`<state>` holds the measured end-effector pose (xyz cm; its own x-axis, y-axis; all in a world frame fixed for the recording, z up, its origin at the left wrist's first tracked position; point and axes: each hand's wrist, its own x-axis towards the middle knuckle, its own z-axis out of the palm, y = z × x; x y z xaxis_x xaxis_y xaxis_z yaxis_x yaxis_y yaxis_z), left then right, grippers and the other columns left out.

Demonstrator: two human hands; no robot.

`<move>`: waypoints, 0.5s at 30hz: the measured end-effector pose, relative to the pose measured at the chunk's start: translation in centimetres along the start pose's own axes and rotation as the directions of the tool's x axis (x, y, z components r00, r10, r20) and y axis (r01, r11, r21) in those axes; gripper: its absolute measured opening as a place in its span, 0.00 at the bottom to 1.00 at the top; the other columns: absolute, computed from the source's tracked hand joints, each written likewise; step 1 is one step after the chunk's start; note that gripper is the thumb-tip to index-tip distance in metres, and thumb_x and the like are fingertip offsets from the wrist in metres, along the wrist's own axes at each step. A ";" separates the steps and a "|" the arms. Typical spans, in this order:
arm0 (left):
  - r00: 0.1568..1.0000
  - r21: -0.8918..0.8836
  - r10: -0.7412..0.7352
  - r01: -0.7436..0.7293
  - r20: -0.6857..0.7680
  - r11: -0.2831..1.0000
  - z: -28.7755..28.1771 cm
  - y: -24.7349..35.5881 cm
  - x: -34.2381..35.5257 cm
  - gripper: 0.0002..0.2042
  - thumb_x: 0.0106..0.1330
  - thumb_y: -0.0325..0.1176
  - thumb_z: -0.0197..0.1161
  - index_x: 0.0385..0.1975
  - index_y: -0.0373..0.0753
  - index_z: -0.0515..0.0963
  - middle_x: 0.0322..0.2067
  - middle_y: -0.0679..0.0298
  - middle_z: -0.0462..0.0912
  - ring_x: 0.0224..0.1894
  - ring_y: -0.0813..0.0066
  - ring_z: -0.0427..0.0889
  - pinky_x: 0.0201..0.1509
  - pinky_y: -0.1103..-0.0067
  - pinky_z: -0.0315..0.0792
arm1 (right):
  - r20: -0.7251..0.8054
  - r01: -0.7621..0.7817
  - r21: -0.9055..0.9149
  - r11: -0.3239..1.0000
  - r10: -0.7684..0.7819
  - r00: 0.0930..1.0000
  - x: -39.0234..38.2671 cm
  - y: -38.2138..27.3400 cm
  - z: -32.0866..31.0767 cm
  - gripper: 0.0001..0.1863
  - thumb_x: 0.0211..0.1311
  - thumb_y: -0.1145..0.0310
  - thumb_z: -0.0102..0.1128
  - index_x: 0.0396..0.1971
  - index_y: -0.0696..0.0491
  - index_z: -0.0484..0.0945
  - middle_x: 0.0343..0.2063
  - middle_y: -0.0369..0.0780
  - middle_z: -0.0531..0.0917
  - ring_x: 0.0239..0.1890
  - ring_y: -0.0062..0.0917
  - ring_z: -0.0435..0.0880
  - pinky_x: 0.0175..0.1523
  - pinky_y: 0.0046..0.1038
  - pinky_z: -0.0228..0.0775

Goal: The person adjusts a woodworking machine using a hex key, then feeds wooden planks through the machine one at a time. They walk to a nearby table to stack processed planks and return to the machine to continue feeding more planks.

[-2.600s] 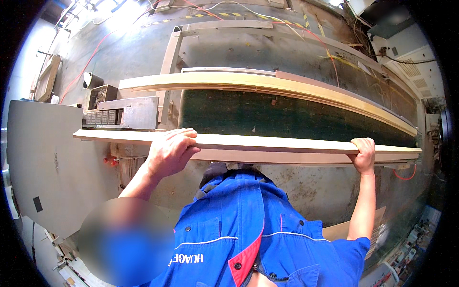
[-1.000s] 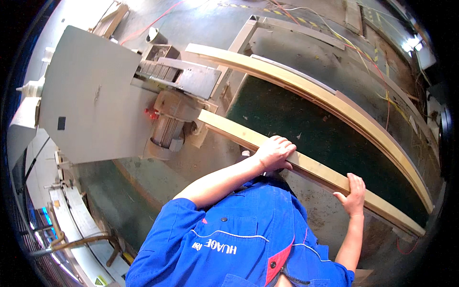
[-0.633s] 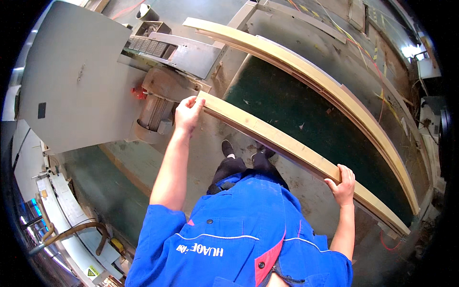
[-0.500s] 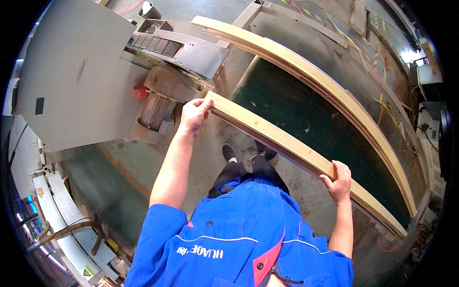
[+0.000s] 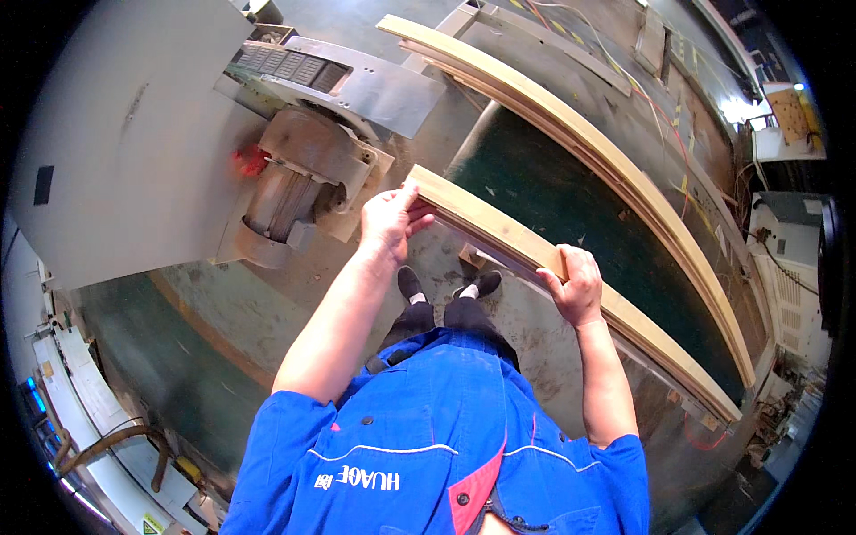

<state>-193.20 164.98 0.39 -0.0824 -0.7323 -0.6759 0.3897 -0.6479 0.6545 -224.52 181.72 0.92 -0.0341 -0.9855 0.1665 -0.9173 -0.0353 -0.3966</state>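
Observation:
A long, pale wooden board (image 5: 486,217) runs slantwise in front of me, from near the middle down to the lower right. It lies on top of further long strips, their edges showing beneath it. My left hand (image 5: 390,225) grips the near-left end, thumb on top and fingers curled loosely under the side. Farther along, my right hand (image 5: 578,283) is closed over the same board, with fingers across the top and the thumb on the near side. Whether the lower strips are lifted too, I cannot make out.
Beyond a dark green surface (image 5: 535,183) lies a second stack of long boards (image 5: 571,116). To the left stand a dusty motor (image 5: 290,196), a metal plate (image 5: 392,96) and a large grey panel (image 5: 134,134). A brown hose (image 5: 116,437) bends at the lower left.
My right hand has come left along the board, closer to my left hand. The left hand's fingers have loosened and opened somewhat beneath the end. My view has shifted slightly.

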 end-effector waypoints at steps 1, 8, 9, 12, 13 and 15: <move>1.000 0.013 0.001 -0.001 -0.012 1.000 -0.3 -0.4 0.0 0.12 0.71 0.36 0.68 0.42 0.33 0.78 0.39 0.54 0.87 0.39 0.65 0.89 0.41 0.72 0.86 | -0.006 0.009 -0.012 1.000 -0.009 1.000 -0.5 0.1 0.2 0.33 0.56 0.42 0.71 0.47 0.57 0.80 0.43 0.46 0.84 0.47 0.42 0.81 0.54 0.41 0.74; 0.981 0.062 0.183 -0.187 0.069 0.980 0.6 1.2 -2.3 0.12 0.71 0.34 0.68 0.45 0.34 0.75 0.39 0.56 0.87 0.38 0.69 0.88 0.45 0.72 0.85 | 0.011 0.093 -0.159 0.983 -0.093 0.996 -1.0 -1.2 -2.9 0.25 0.54 0.60 0.72 0.50 0.56 0.82 0.42 0.43 0.83 0.46 0.41 0.82 0.51 0.39 0.77; 0.959 0.023 0.255 -0.260 0.126 0.965 0.5 1.3 -3.3 0.13 0.71 0.33 0.68 0.47 0.34 0.75 0.40 0.56 0.87 0.39 0.69 0.88 0.45 0.72 0.85 | 0.031 0.105 -0.077 0.991 -0.103 0.994 -0.5 -1.8 -4.5 0.21 0.55 0.62 0.72 0.48 0.56 0.83 0.38 0.44 0.84 0.42 0.41 0.83 0.48 0.38 0.78; 0.891 -0.049 0.398 -0.398 0.217 0.916 0.7 1.9 -5.7 0.15 0.70 0.27 0.68 0.52 0.37 0.74 0.45 0.58 0.86 0.44 0.72 0.87 0.47 0.71 0.86 | 0.150 0.121 0.074 0.990 -0.131 0.980 1.5 -3.0 -9.0 0.16 0.57 0.67 0.71 0.44 0.55 0.85 0.32 0.44 0.85 0.35 0.39 0.85 0.41 0.35 0.79; 0.875 -0.048 0.429 -0.429 0.225 0.902 0.5 1.8 -5.6 0.15 0.69 0.26 0.69 0.53 0.37 0.74 0.45 0.59 0.85 0.45 0.72 0.86 0.47 0.72 0.86 | 0.263 0.090 0.100 0.991 -0.114 0.958 1.3 -2.4 -10.0 0.14 0.58 0.69 0.70 0.45 0.54 0.85 0.32 0.45 0.84 0.35 0.38 0.85 0.42 0.34 0.78; 0.852 -0.051 0.472 -0.473 0.227 0.879 0.1 1.8 -5.9 0.17 0.70 0.26 0.68 0.56 0.38 0.74 0.47 0.60 0.85 0.46 0.72 0.86 0.47 0.72 0.86 | 0.315 0.061 0.187 0.980 -0.119 0.942 1.8 -3.5 -11.8 0.12 0.60 0.70 0.67 0.44 0.54 0.85 0.33 0.46 0.84 0.36 0.39 0.85 0.43 0.33 0.78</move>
<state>-192.12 168.10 5.64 -0.0948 -0.9772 -0.1901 0.4285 -0.2124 0.8782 -226.02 182.03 13.27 0.2021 -0.9760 -0.0808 -0.8270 -0.1259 -0.5479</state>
